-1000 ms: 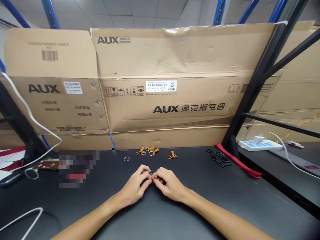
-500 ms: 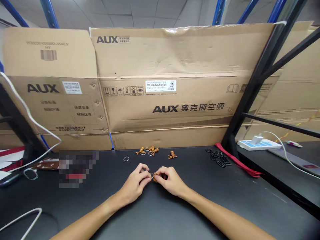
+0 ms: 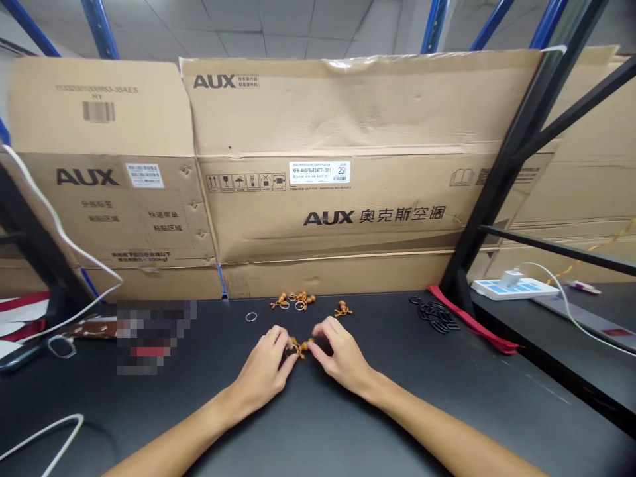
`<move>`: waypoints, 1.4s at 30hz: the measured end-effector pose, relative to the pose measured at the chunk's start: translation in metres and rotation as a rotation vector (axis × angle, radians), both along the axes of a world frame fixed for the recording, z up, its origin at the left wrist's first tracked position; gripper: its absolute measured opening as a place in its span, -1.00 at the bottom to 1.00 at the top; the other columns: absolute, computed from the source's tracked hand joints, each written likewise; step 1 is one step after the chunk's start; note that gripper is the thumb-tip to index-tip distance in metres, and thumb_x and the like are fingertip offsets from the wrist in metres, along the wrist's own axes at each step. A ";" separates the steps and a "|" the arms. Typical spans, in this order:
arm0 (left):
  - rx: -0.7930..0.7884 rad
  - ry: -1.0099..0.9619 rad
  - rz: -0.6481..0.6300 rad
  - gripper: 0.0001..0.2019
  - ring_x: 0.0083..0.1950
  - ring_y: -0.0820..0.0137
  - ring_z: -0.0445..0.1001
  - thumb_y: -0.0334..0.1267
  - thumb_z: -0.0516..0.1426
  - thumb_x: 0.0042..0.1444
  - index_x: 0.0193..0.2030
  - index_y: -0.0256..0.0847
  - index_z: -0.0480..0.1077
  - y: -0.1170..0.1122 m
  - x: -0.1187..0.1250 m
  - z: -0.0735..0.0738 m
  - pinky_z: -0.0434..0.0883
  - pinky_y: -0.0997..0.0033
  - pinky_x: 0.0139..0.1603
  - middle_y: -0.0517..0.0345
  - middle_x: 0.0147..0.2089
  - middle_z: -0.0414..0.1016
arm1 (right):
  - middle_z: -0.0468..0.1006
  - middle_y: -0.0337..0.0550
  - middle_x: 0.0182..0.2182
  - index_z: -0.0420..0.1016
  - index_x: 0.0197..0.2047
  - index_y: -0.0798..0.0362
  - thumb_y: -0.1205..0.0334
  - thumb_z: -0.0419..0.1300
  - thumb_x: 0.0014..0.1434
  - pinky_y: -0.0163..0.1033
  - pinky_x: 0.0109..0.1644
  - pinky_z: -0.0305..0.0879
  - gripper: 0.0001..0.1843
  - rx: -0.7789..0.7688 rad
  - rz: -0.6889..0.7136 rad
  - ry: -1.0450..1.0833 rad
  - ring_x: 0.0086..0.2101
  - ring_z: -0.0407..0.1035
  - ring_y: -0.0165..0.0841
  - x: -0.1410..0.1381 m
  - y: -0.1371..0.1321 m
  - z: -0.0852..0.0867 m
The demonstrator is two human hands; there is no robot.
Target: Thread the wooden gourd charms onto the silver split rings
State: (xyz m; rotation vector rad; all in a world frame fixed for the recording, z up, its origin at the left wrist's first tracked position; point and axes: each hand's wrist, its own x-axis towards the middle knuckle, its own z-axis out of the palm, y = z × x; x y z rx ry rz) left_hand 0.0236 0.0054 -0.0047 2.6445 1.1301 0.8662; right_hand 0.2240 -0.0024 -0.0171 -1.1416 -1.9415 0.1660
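Shown here: your left hand (image 3: 265, 370) and your right hand (image 3: 342, 364) meet low over the black workbench (image 3: 397, 404), working at a small orange-brown trinket (image 3: 301, 347) that lies between them, with a metal ring (image 3: 290, 352) just beside your left fingertips (image 3: 288, 344). The trinket sits at the centre of the bench, in front of your body. Your fingers are curled inward and neither hand is spread open, but the fingertips partly hide the contact, so you cannot tell whether either hand is clenched on the trinket or merely touching it. Ahead of your hands lie three similar trinkets (image 3: 342, 308), with two rings (image 3: 300, 306) among them and a lone ring (image 3: 251, 317) to the left. Nothing lies between your hands and these pieces. To the right are a heap of black plastic loops (image 3: 434, 314) and a red strip (image 3: 472, 324). Behind everything stand flattened AUX cardboard cartons (image 3: 318, 172).
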 end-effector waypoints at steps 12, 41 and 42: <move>0.012 0.220 -0.059 -0.55 0.30 0.14 0.17 -0.04 -0.05 0.29 0.25 -0.16 0.22 0.016 -0.017 -0.012 0.18 0.05 0.26 -0.03 0.31 0.20 | 0.15 -0.03 0.27 0.22 0.25 0.00 -0.07 0.01 0.26 0.01 0.30 -0.06 -0.43 -0.246 0.122 -0.403 0.25 0.00 -0.14 0.010 0.000 0.005; 0.021 0.181 -0.054 -0.55 0.30 0.14 0.19 -0.03 -0.03 0.28 0.23 -0.14 0.25 0.015 -0.017 -0.013 0.20 0.04 0.27 -0.02 0.29 0.24 | 0.13 -0.02 0.28 0.22 0.26 0.03 -0.08 0.00 0.26 0.07 0.33 -0.09 -0.41 -0.262 0.125 -0.394 0.27 -0.02 -0.14 0.010 0.001 0.004; 0.021 0.179 -0.054 -0.55 0.30 0.14 0.19 -0.03 -0.02 0.28 0.23 -0.14 0.26 0.015 -0.017 -0.013 0.20 0.04 0.27 -0.01 0.29 0.24 | 0.13 -0.03 0.28 0.22 0.26 0.03 -0.08 0.00 0.26 0.07 0.33 -0.10 -0.41 -0.266 0.124 -0.396 0.27 -0.02 -0.14 0.010 0.001 0.004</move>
